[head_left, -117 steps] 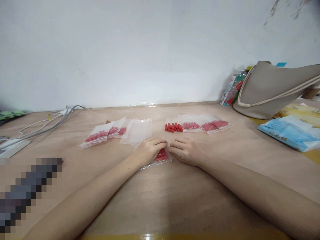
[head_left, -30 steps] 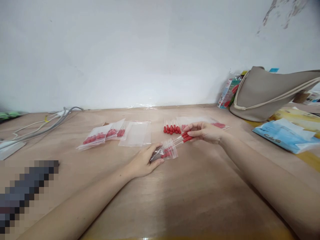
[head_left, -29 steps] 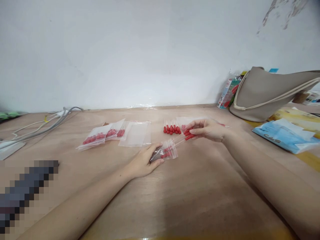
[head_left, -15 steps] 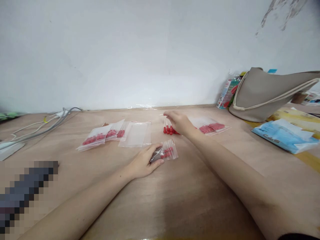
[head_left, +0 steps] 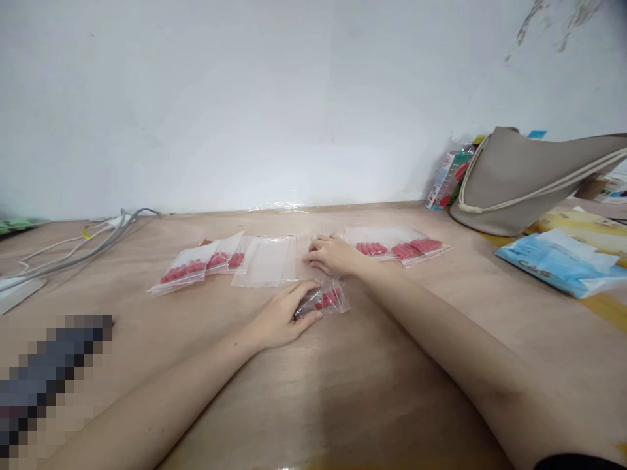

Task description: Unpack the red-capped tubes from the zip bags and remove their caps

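My left hand rests on the wooden table, its fingers closed on the edge of a small clear zip bag that holds several red-capped tubes. Just beyond that bag, my right hand lies knuckles up with its fingers curled over the spot where the loose red-capped tubes lay. Only a bit of red shows at its fingertips.
Filled zip bags and a stack of empty clear bags lie to the left. More filled bags lie to the right. A grey drawstring bag, a blue packet and grey cables sit along the table's edges.
My right hand pushed a few tubes into the bag, let go, reached to the loose pile behind it and now curls over that pile. My left hand has kept hold of the bag.
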{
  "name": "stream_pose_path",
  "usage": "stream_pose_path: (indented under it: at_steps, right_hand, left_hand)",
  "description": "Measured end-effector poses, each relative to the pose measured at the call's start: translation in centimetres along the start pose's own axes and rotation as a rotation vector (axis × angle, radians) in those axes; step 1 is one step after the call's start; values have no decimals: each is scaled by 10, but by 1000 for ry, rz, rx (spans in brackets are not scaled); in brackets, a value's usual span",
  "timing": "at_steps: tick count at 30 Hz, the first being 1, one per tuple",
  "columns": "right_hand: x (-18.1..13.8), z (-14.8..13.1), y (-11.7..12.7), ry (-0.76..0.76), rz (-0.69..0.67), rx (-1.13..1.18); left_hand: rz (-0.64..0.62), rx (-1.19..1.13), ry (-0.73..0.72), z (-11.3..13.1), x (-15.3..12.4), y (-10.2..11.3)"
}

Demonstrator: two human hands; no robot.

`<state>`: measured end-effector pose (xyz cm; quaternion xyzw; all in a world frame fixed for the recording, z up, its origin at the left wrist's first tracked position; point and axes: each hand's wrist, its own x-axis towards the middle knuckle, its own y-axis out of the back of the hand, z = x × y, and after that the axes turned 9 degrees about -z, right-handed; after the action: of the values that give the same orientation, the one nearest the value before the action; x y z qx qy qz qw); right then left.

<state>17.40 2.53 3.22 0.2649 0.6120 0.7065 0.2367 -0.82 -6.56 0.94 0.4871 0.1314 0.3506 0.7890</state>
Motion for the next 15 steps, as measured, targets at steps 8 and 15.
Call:
stream_pose_path:
  at_steps: [8,15]
  right_hand:
    - [-59,4,-1,-248,492,482]
    - [-94,-19,-11,-59,215,790]
  left_hand:
    - [-13,7,13,2,-1,2]
    - [-34,8,21,-1,1,1]
